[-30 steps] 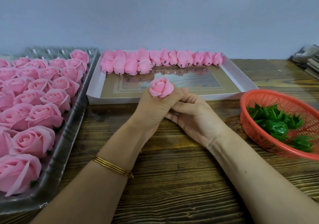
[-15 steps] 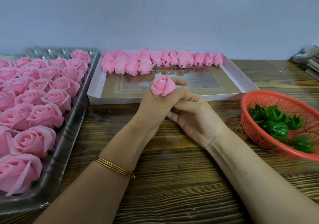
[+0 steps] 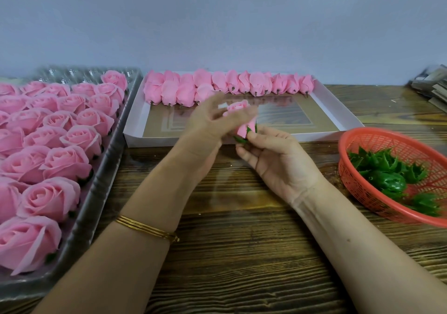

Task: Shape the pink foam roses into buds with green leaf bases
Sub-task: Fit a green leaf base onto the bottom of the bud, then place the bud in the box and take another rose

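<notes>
left hand [image 3: 210, 123] now higher, blurry over rose [image 3: 238, 107]

Bare worktop [image 3: 242, 265] lies open across the near middle. A tray of roses [image 3: 104, 188] blocks the left, a white box [image 3: 157, 141] the back, and a red basket [image 3: 350, 178] the right.

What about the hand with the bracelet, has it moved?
Yes. The left hand went up and farther over the white tray, fingers spread open.
</notes>
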Demonstrator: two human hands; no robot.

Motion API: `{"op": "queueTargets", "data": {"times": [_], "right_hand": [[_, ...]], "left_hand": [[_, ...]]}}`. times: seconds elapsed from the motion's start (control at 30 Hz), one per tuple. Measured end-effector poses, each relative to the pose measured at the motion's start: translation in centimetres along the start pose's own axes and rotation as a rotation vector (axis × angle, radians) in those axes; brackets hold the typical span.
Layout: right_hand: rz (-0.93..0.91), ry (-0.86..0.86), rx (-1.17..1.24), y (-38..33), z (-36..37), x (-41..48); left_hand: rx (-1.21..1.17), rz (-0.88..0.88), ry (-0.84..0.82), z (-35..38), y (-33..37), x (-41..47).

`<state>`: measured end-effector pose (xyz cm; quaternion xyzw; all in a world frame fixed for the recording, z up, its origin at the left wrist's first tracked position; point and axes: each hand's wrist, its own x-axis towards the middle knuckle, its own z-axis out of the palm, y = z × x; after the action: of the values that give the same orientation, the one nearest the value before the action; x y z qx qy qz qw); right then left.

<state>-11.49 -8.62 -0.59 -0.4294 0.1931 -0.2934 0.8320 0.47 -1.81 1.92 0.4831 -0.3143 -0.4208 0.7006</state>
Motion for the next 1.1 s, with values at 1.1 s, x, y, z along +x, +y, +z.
{"op": "queueTargets", "data": {"times": [1.1], "right_hand": [[-0.059, 0.033, -0.081, 1.6, 0.9, 0.1]], "left_hand": [[1.198, 0.153, -0.014, 0.1, 1.0, -0.1]]}}
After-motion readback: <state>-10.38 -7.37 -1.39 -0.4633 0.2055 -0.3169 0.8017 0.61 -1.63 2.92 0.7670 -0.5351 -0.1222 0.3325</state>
